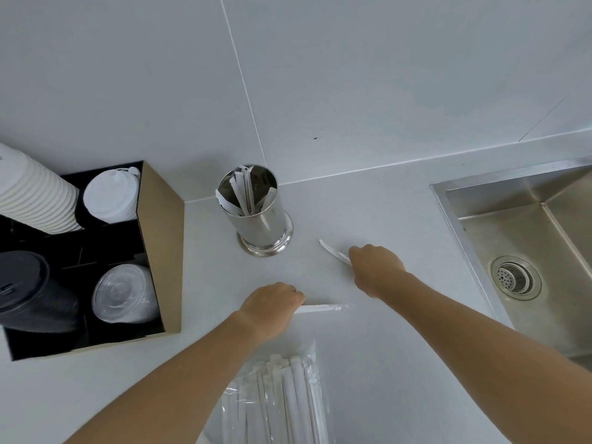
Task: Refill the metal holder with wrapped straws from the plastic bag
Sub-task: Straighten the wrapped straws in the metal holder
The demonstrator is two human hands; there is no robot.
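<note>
Risking a bent or dropped straw if either grip slips on the thin paper. Left hand [272,304] clenching one wrapped straw [322,308], white and flat, jutting rightward from the fist; right hand [376,267] clenching another straw [333,253], pointing back-left toward the nearly empty metal holder [258,216]. Plastic bag [282,398] lying nearer the body, behind both grips.

Pale grey countertop [400,213] backed by big light wall tiles [352,75]. Off to the left, a black-lined box organizer [161,238] holding stacked white paper cups [35,193], white lids [110,198], black lids [28,283] and clear dome lids [125,293]. Far right, stainless sink [528,225] with a round drain strainer [515,277].
</note>
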